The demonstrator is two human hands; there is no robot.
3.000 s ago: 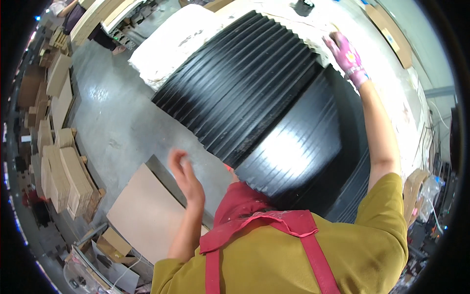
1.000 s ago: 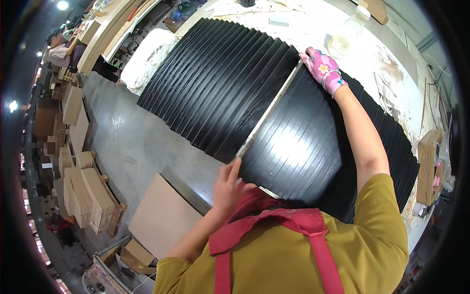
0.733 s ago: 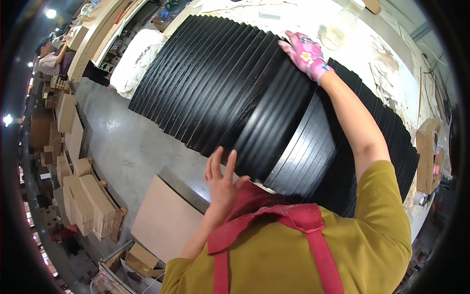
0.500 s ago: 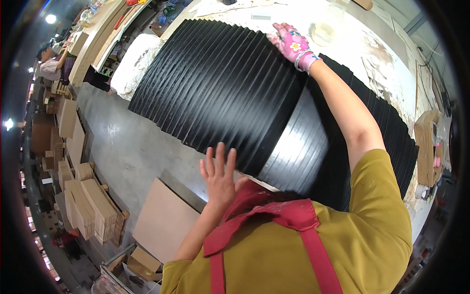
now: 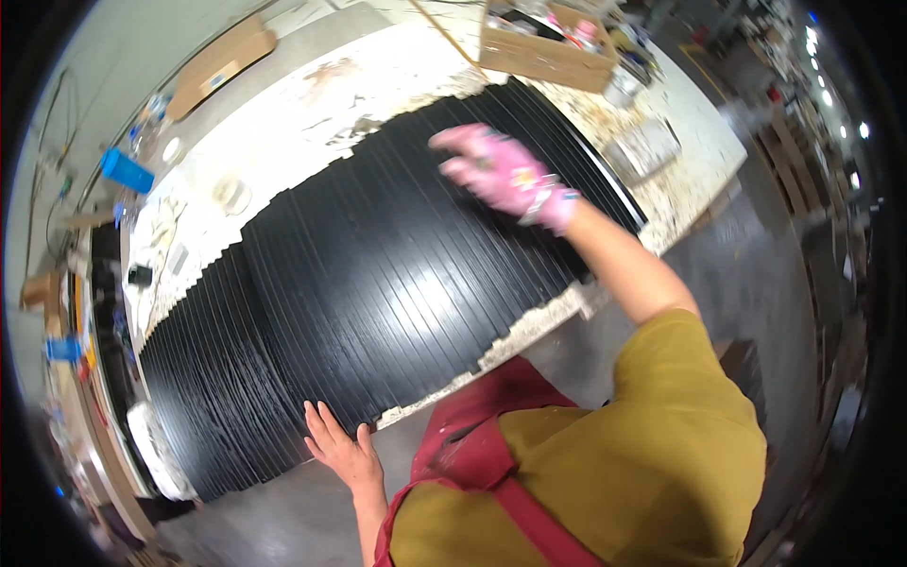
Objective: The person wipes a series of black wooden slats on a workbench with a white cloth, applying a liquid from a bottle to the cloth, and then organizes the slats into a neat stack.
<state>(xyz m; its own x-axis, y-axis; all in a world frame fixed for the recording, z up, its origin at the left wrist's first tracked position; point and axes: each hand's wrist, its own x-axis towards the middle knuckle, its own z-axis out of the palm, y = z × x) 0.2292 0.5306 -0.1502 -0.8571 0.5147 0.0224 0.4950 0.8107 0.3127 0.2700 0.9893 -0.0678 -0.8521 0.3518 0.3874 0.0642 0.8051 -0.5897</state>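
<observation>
Black, glossy, long strips (image 5: 397,246) span eight to one o'clock on our stained white desk (image 5: 288,118). Bare left hand (image 5: 345,452) spread at seven, pink-gloved right hand (image 5: 501,178) loosely spread at one, we're probably evening them; the next move calls for light pressure.

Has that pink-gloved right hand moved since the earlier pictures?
Yes. The pink-gloved right hand has moved rightward along the worktable, much closer to the open cardboard box.

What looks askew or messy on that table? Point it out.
The black strips end in uneven steps rather than one straight edge, and the white tabletop beyond them is blotched with dark marks; what left those, I can't tell.
</observation>
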